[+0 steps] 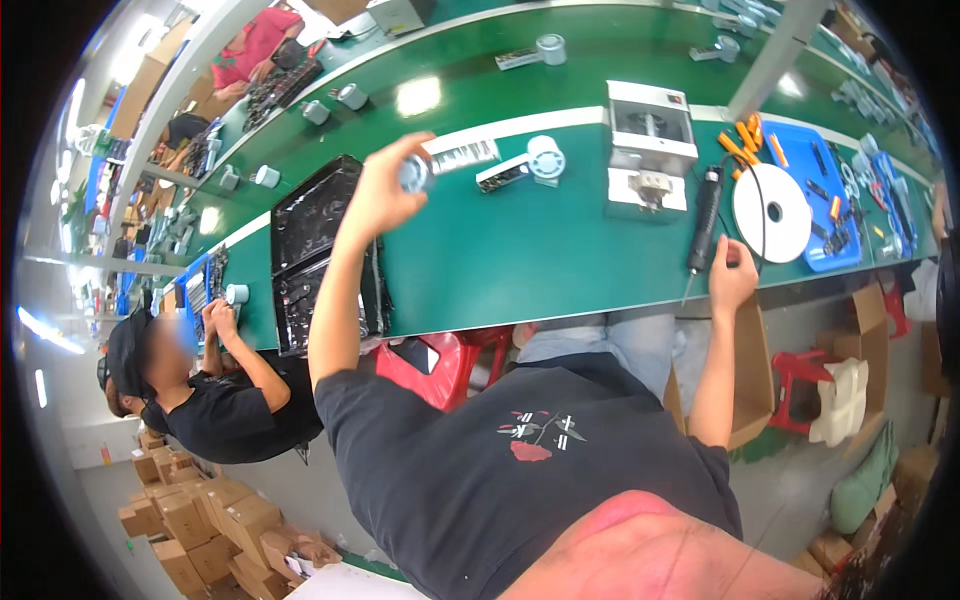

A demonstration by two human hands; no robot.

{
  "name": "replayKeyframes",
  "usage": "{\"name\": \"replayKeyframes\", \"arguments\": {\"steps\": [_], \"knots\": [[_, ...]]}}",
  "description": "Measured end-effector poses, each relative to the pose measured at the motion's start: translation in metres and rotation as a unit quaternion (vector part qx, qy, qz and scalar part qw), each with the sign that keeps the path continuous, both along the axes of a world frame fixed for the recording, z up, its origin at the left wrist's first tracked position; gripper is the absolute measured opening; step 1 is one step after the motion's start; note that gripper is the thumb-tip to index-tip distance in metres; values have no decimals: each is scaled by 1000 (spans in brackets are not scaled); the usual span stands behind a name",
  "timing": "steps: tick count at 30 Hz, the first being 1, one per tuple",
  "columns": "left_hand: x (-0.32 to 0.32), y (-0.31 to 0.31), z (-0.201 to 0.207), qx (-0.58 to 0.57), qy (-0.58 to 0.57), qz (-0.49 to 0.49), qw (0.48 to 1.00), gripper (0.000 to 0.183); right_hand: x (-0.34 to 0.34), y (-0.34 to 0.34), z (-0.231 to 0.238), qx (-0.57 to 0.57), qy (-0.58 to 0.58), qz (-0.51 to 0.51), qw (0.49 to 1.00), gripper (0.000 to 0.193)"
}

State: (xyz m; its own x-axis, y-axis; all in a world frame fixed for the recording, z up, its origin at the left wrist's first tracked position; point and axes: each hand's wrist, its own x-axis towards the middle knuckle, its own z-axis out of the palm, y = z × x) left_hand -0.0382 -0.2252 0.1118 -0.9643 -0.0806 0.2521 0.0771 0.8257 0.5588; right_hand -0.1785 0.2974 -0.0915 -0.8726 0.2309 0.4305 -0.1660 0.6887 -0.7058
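Observation:
My left hand is raised over the green bench, its thumb and fingers curved round a small round grey-white part. Near the bench's front edge, my right hand has its fingers curled; whatever may be in them is hidden. Just beside it lies a black electric screwdriver, its thin bit pointing toward me. Between my hands, a device with a round grey-white head and a dark rectangular part rests on the bench.
A clear-sided machine stands at the back. Rightward are a white disc, orange-handled tools and a blue tray of small parts. Black plastic lies left. Similar grey parts sit on the green belt. A co-worker sits at left.

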Motion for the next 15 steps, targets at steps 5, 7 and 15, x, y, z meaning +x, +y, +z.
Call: {"name": "replayKeyframes", "arguments": {"steps": [5,7,15], "knots": [[22,115,-53,87,-55,-229,968,66,-30,-21,46,69,-194,66,976,62],[12,148,-84,83,-69,-279,954,65,-45,-31,54,112,-216,89,966,69],[-10,194,-123,-63,85,-192,976,55,-63,-5,39,-172,-200,227,938,51]]}}
